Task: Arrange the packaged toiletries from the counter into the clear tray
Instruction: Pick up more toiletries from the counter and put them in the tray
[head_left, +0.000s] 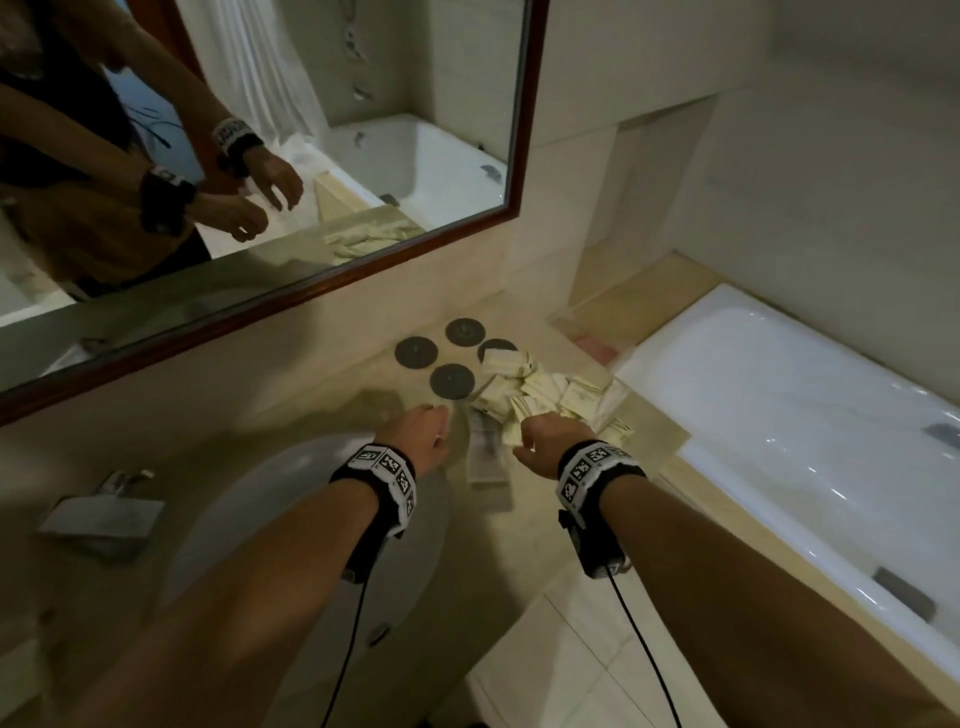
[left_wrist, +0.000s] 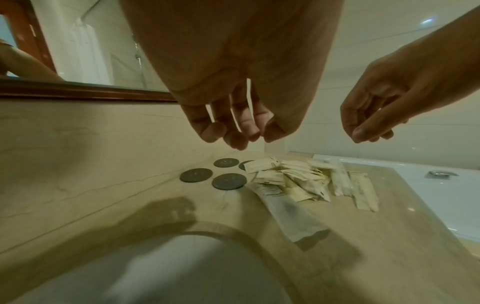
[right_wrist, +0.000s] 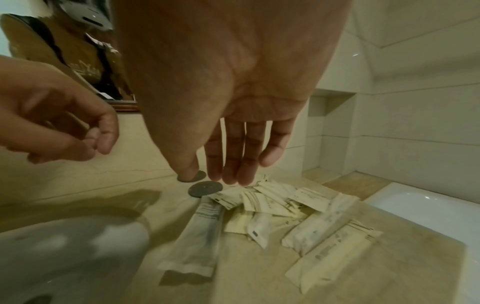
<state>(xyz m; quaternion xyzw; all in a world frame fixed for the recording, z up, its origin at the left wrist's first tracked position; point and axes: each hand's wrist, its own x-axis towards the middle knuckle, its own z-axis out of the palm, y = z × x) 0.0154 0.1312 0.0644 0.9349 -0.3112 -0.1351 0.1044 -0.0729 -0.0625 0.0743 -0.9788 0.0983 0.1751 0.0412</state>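
A pile of cream packaged toiletries (head_left: 540, 389) (left_wrist: 293, 179) (right_wrist: 272, 205) lies on the beige counter (head_left: 322, 395), right of the sink. One long pale packet (head_left: 485, 452) (left_wrist: 291, 214) (right_wrist: 200, 236) lies apart at the pile's near left. My left hand (head_left: 426, 421) (left_wrist: 233, 135) hovers above the counter left of the pile, fingers loosely curled and holding nothing. My right hand (head_left: 545, 431) (right_wrist: 221, 174) hangs over the pile's near edge with straight fingers, clear of the packets. I cannot make out a clear tray in any view.
Several dark round coasters (head_left: 452, 382) (left_wrist: 228, 181) lie behind the pile by the wall. The white basin (head_left: 234, 519) and its tap (head_left: 104, 514) are on the left. A bathtub (head_left: 779, 415) borders the counter's right end, and a framed mirror (head_left: 260, 156) hangs behind.
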